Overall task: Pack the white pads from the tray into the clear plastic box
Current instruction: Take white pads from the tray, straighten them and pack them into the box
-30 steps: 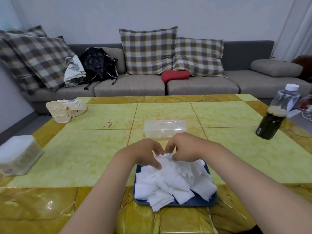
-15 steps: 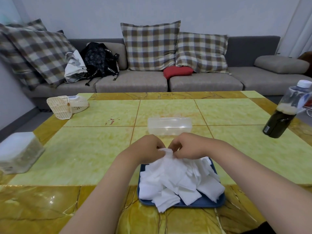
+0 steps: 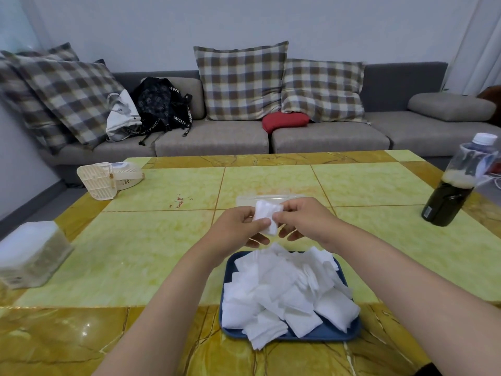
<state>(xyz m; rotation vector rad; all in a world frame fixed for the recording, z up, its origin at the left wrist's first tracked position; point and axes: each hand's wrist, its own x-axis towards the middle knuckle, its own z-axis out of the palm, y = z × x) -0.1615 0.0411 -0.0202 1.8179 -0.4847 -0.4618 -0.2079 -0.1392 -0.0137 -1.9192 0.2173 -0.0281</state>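
A white pad [image 3: 267, 217] has been lifted out of the heap in which both hands were buried half a second ago. Its left edge is pinched by the left hand [image 3: 238, 226], its right edge by the right hand [image 3: 303, 221]. It is held at 12 o'clock from the blue tray [image 3: 325, 336], just in front of the clear plastic box [image 3: 271, 198]. The pick is judged done and the transfer due. The pad looks thin, soft and squarish; the remaining pads [image 3: 284, 291] lie loosely heaped, spilling over the tray's rim at 6 o'clock.
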